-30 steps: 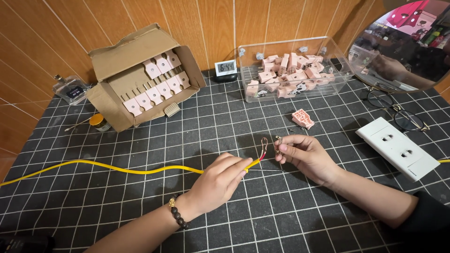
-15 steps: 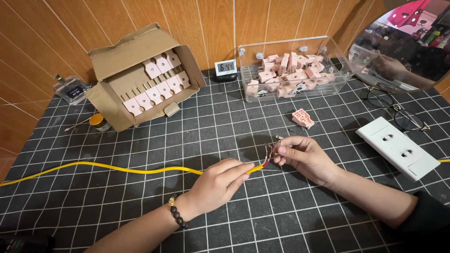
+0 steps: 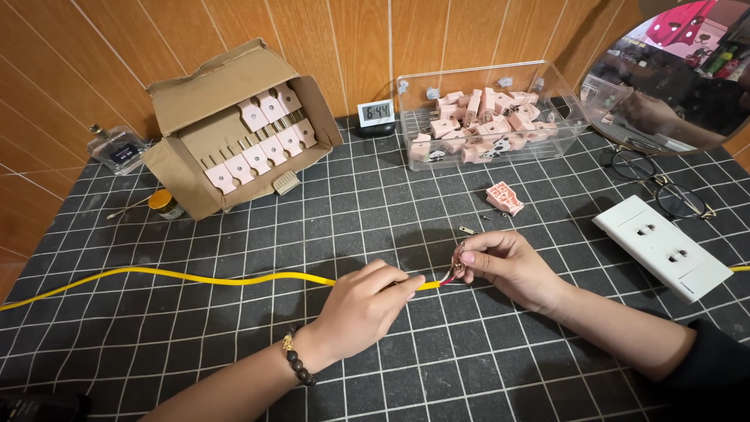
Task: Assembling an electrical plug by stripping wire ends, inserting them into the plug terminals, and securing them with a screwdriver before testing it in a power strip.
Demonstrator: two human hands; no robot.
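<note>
A yellow cable (image 3: 195,279) runs from the left edge across the black gridded mat (image 3: 375,219). My left hand (image 3: 363,309) pinches the cable close to its stripped end, a bead bracelet on the wrist. My right hand (image 3: 504,266) grips the bare wire ends (image 3: 455,264) between thumb and fingers, just right of the left hand. A single pink plastic part (image 3: 504,198) lies on the mat above my right hand, with a small metal piece (image 3: 466,230) beside it.
An open cardboard box (image 3: 234,125) of pink parts stands at the back left. A clear bin (image 3: 492,117) holds several pink parts at the back. A white double socket plate (image 3: 660,246), eyeglasses (image 3: 656,184), round mirror (image 3: 687,70), small digital clock (image 3: 376,115), small tin (image 3: 164,205) and glass bottle (image 3: 117,150) surround them.
Both hands have shifted slightly down and toward me on the mat, still holding the cable end. My right fingers have turned the bare wires a little.
</note>
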